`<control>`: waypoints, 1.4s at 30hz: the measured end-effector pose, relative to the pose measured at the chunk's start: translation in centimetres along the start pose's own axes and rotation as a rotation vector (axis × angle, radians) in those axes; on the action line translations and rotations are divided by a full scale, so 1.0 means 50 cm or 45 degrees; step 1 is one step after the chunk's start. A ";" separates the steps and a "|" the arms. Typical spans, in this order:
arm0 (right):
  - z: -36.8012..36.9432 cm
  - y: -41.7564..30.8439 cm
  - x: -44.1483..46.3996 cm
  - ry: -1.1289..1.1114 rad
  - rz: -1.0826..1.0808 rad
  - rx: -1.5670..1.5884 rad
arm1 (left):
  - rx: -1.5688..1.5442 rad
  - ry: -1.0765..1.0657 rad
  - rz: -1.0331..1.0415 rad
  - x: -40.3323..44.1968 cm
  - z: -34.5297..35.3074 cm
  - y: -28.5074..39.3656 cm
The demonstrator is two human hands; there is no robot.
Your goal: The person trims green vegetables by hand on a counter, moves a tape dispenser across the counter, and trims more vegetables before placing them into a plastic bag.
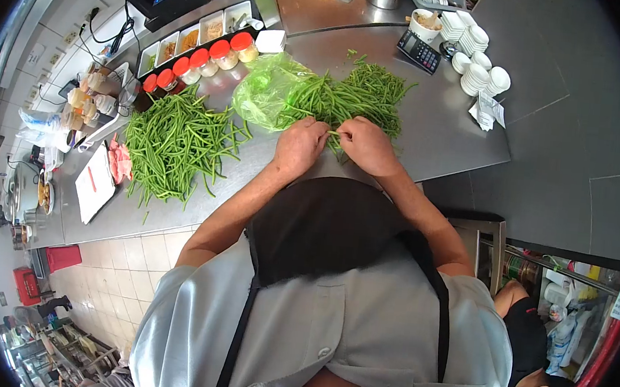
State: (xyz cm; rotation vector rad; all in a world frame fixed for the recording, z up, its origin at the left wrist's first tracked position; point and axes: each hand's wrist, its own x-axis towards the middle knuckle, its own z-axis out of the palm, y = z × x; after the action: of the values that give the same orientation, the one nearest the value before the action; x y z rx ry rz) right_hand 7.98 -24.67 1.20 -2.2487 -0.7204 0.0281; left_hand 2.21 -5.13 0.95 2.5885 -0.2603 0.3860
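Note:
My left hand (302,147) and my right hand (365,146) are close together at the near edge of a heap of green beans (355,98). Both have their fingers closed in a pinch on a green bean (334,133) that spans the small gap between them. A crumpled green plastic bag (264,90) lies against the heap's left side. Further left, a second large pile of green beans (178,145) is spread on the steel counter (252,181).
Red-lidded jars (222,55) and a row of condiment trays (189,38) line the back left. A calculator (418,51) and stacked white cups (475,79) are at the back right. A notebook (95,182) lies far left. Another person (523,330) is at the lower right.

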 end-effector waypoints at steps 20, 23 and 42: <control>-0.002 -0.036 0.027 0.044 -0.168 0.344 | -1.828 0.248 -0.952 -0.021 -0.052 -0.026; 0.004 -0.043 0.030 0.016 -0.255 0.243 | -1.817 0.230 -0.976 -0.023 -0.062 -0.012; 0.051 0.080 0.040 0.156 0.127 0.250 | -1.867 0.063 -1.106 -0.073 -0.017 -0.025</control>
State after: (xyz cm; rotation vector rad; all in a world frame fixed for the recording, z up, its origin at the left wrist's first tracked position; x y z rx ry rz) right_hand 11.02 -24.19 -2.94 -2.0763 -0.5164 0.0094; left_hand -1.08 -3.24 -0.05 1.0499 0.4561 -0.0947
